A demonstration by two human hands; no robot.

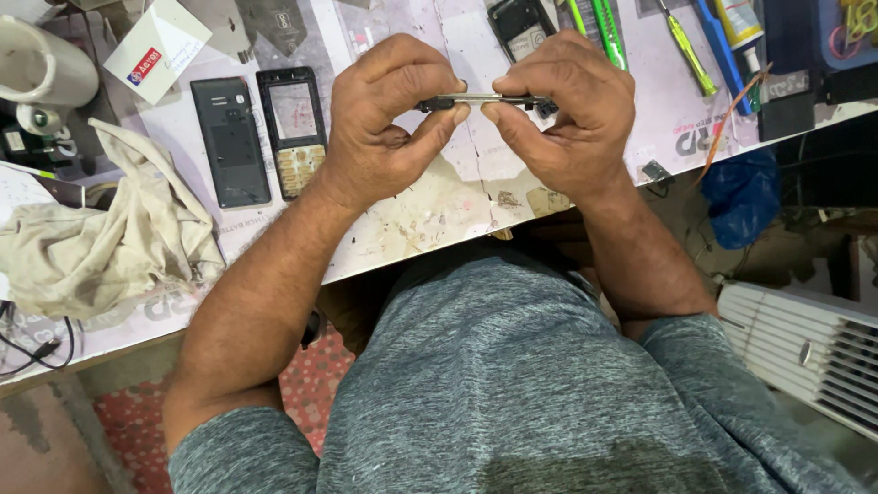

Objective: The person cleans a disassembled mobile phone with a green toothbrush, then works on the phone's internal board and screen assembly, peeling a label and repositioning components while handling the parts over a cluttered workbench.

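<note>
Right now the person is holding a thin flat phone part (483, 100) edge-on above the middle of the table (430, 215), with the left hand (389, 119) pinching its left end between thumb and fingers and the right hand (567, 110) pinching its right end in the same way. Nearer the left edge, a black back cover (230, 142) and a keypad frame (293, 128) are lying side by side, beside a crumpled cloth (101, 247), while green screwdrivers (604, 32) are lying near the far edge.

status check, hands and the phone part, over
Left hand and right hand both pinching thin phone part edge-on above table. Back cover and keypad frame lie left, apart. Nothing in the way.
</note>
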